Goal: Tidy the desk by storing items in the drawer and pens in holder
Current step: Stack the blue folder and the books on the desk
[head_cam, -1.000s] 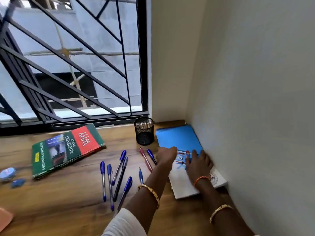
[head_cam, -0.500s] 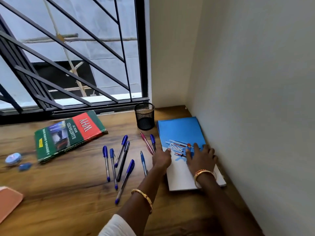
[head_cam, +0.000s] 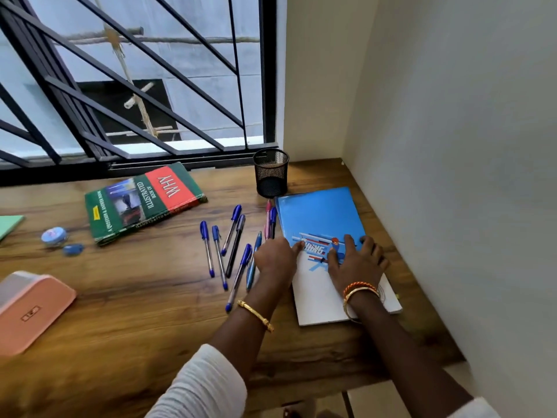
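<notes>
A blue-and-white notebook [head_cam: 319, 218] lies on the wooden desk [head_cam: 144, 303] by the right wall. My left hand [head_cam: 277, 257] grips its left edge, thumb on the cover and fingers curled at the side. Flat on the cover, fingers spread, rests my right hand [head_cam: 355, 262]. Several blue pens [head_cam: 221, 251] lie loose left of the notebook, with a pink pen [head_cam: 267, 218] beside its edge. A black mesh pen holder [head_cam: 271, 173] stands upright and looks empty just behind the notebook. No drawer is in view.
A green-and-red book [head_cam: 141, 203] lies at the back under the barred window. At the far left are a round blue item [head_cam: 54, 235], a small blue piece [head_cam: 72, 249] and a green sheet corner [head_cam: 9, 224]. A pink case [head_cam: 27, 309] sits front left.
The view has tilted down, bringing the pink case into sight. My left hand shifted from the cover to the notebook's left edge and curled there. My right hand stays flat on it.
</notes>
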